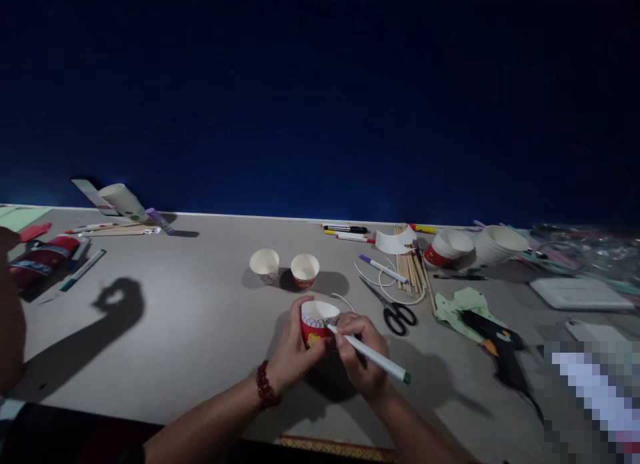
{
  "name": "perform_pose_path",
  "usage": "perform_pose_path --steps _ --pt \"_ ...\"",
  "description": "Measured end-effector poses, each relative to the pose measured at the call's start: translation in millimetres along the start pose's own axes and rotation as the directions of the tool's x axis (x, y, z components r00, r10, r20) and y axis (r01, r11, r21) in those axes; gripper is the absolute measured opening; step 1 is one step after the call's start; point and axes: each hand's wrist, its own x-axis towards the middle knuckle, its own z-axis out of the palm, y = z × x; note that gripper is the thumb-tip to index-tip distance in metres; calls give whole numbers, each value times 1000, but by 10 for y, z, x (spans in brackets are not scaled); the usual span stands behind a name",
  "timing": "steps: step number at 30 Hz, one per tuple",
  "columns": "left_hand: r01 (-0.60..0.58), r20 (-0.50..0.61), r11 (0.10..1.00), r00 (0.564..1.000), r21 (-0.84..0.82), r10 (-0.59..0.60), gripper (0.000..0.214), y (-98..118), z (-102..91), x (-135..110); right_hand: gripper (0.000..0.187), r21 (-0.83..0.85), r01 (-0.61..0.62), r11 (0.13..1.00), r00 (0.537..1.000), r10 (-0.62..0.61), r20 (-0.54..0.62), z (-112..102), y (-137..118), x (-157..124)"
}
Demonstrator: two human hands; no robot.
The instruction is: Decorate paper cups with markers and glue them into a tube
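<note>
My left hand is wrapped round a red and white paper cup just above the table. Purple loops are drawn on the cup's white band below its rim. My right hand grips a white marker pen with a green end, its tip at the cup's band. Beyond my hands stand two small paper cups, a patterned white one and a red and white one, both with their mouths up. A white cord lies behind my right hand.
Black-handled scissors, a purple-capped marker and wooden sticks lie to the right. Farther right are stacked paper cups and a glue gun on green paper. A tilted cup and a red bottle are at left.
</note>
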Motion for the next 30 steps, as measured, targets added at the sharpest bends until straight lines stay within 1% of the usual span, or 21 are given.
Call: perform_pose_path --steps 6,11,17,22,27,30 --pt "-21 -2 1000 1000 1 21 64 -28 8 2 8 -22 -27 999 1000 27 0 4 24 -20" --pt "-54 -8 999 998 0 54 61 -35 16 9 11 -52 12 999 1000 -13 -17 21 -26 15" --pt "-39 -5 999 999 -16 39 61 -25 26 6 10 -85 27 996 999 -29 -22 38 -64 46" --pt "-49 -31 999 998 0 49 60 -43 31 6 11 -56 12 998 1000 -13 -16 36 -20 21" --pt "-39 -5 999 999 9 39 62 -55 14 8 12 -8 -23 1000 1000 23 7 17 29 -9" --pt "-21 -12 1000 1000 5 21 64 -55 11 6 12 3 -22 1000 1000 22 17 1 37 -20"
